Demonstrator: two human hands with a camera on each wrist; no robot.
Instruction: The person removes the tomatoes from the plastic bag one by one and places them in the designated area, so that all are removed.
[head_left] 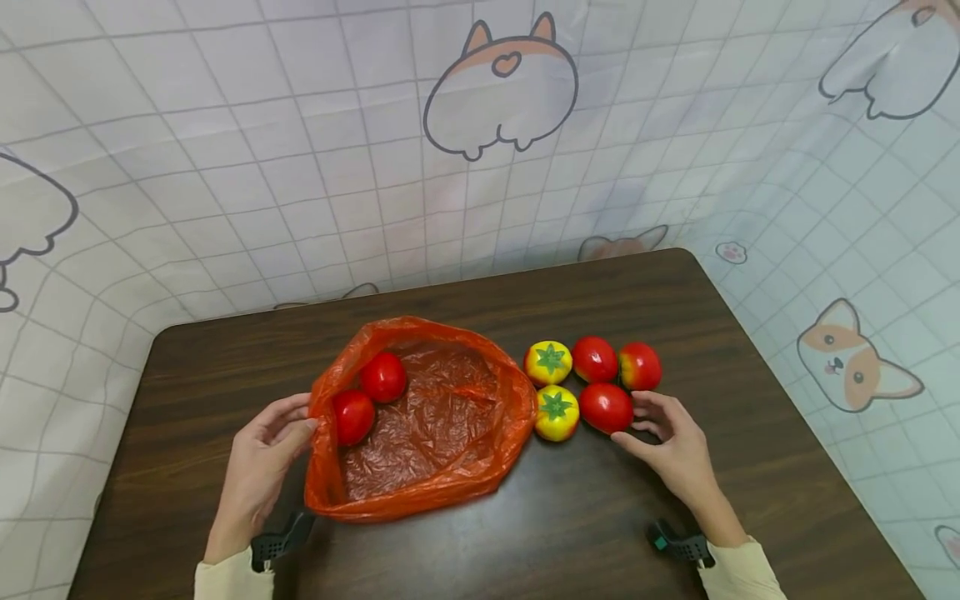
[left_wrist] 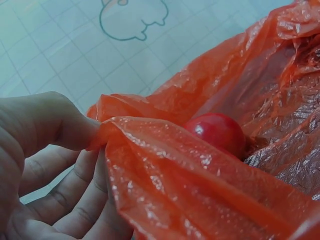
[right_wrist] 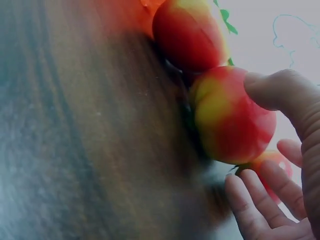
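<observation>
- Head: the fingers of the right hand lay spread beside a tomato on the counter; a careless grab risked rolling neighbouring tomatoes away.
- Left wrist: the left hand pinched the orange-red plastic bag; a hard tug could have torn it.
- Right wrist: the thumb overlapped the glossy tomato; a loose grip might have dropped it.

Brown table; gridded walls

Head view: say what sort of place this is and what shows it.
Probably an indoor spot set up for practice: a dark wood-grain table stands before creased, grid-lined sheeting printed with cartoon dogs, and glossy tomato-like pieces lie in and beside a red plastic bag.
</observation>
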